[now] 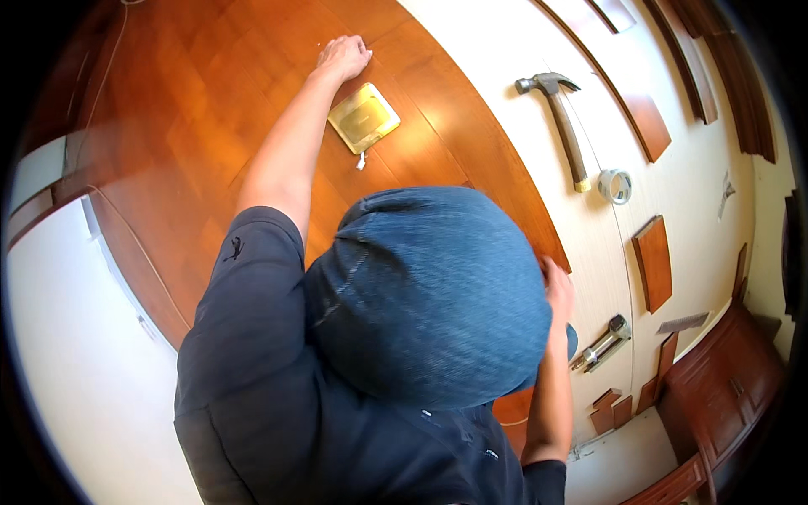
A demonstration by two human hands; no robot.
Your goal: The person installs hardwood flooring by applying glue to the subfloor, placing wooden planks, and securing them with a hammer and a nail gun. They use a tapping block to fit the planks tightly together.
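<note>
My left hand (345,57) reaches far forward, low over the brown wooden floorboards (244,93). Its fingers are curled together, and whatever they may pinch is too small to make out. Just nearer than that hand lies a shallow yellow case (364,119) with a pale rim. A small white scrap (362,161) sits by its near edge. My right hand (558,290) is at the curved right edge of the boards, beside my denim-covered knee (433,295). Blur and the knee hide most of its fingers, so its grip does not show.
Right of the boards, a claw hammer (562,130) and a tape roll (615,187) lie on a pale surface. Wooden plank pieces (653,264) and a metal tool (604,343) are farther right. A reddish-brown cabinet (724,387) stands lower right, a white panel (84,337) lower left.
</note>
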